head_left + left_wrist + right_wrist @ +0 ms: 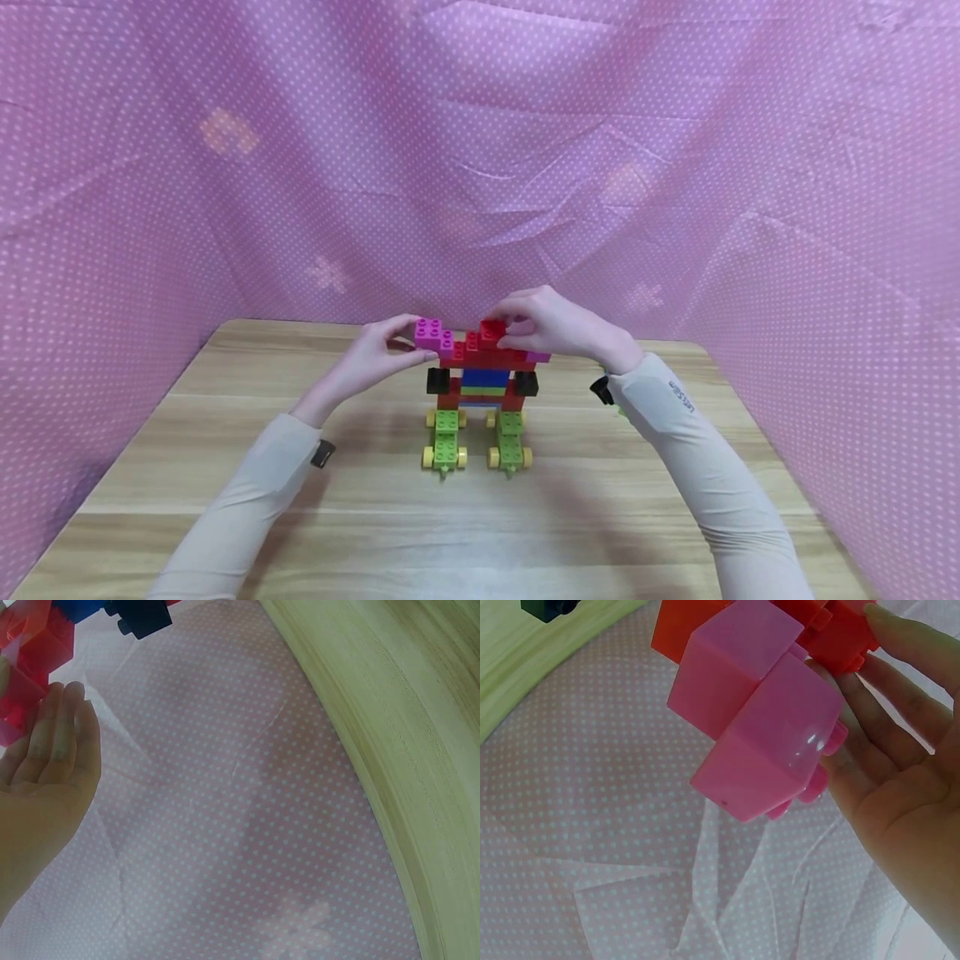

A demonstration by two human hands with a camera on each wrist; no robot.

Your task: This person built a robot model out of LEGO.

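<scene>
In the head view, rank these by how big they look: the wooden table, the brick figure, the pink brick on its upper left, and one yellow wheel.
Largest to smallest:
1. wooden table
2. brick figure
3. pink brick
4. yellow wheel
All stand at nearly the same distance from the camera, so the order is safe.

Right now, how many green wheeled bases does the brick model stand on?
2: the left green base and the right green base, side by side on the table. None seems hidden.
</scene>
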